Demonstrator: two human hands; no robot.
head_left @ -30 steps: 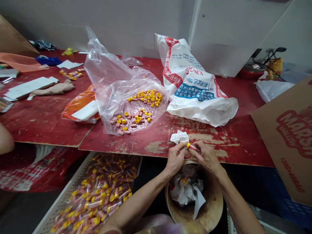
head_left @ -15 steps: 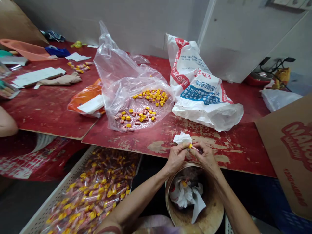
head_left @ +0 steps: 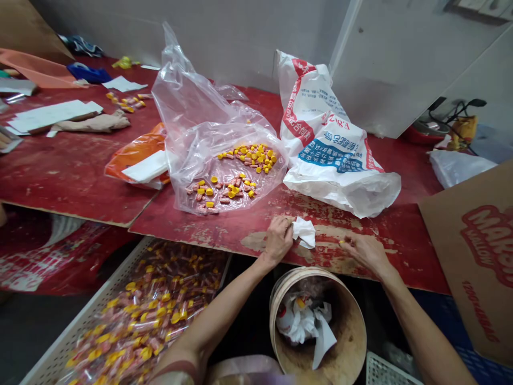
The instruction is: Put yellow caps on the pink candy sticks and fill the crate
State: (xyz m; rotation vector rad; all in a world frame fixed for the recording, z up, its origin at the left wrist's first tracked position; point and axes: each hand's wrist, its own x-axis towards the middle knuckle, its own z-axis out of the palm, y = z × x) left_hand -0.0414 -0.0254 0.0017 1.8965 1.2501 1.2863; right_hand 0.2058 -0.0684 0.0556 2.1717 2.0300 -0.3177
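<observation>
My left hand [head_left: 279, 239] is closed at the left edge of a crumpled white tissue [head_left: 305, 233] on the red table, its fingertips pinching that edge. Right of the tissue, my right hand [head_left: 364, 251] is closed low over the tabletop. A small yellow end, like the cap of a tube, pokes out of its fingers; the rest is hidden in the hand. Behind my hands lies a clear plastic bag [head_left: 188, 115] holding pink tubes with yellow caps [head_left: 240, 187].
A round bin [head_left: 352, 331] with used tissues stands below the table edge. To its left is a white crate [head_left: 86, 305] of yellow-capped tubes. A printed white sack [head_left: 328, 139] lies at the back, a cardboard box [head_left: 468, 256] at right, and an orange bag [head_left: 136, 152] at left.
My hands have parted from the yellow-capped tube they held together. The left moved to the tissue, which has shifted slightly; the right moved rightward with a yellow end in its fingers.
</observation>
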